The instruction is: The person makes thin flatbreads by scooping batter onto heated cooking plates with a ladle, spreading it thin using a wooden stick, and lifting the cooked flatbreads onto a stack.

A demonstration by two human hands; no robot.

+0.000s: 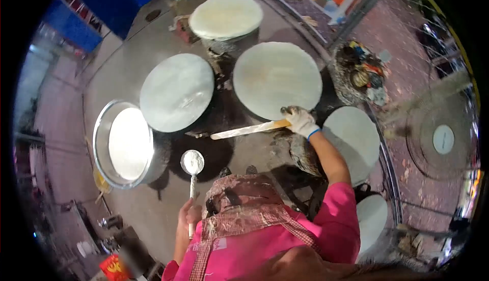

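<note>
My left hand point(190, 216) is closed around the handle of a ladle point(193, 163), whose bowl holds white batter. The ladle hangs over the floor, right of a large metal pot point(103, 146) of white batter point(131, 143). A white work glove covers my right hand point(302, 121), which grips a long flat wooden spatula point(249, 129) coated white along its blade. That hand is at the near edge of a round griddle point(277, 80) covered with a pale thin layer. To its left stands another round griddle point(177, 92) with a whitish, wet-looking surface.
More round griddles stand at the back point(225, 17), to the right point(351, 143) and at lower right point(371, 221). A container of mixed scraps point(359, 72) sits by a metal rail. A fan point(443, 139) is at far right, a red package point(113, 268) at lower left.
</note>
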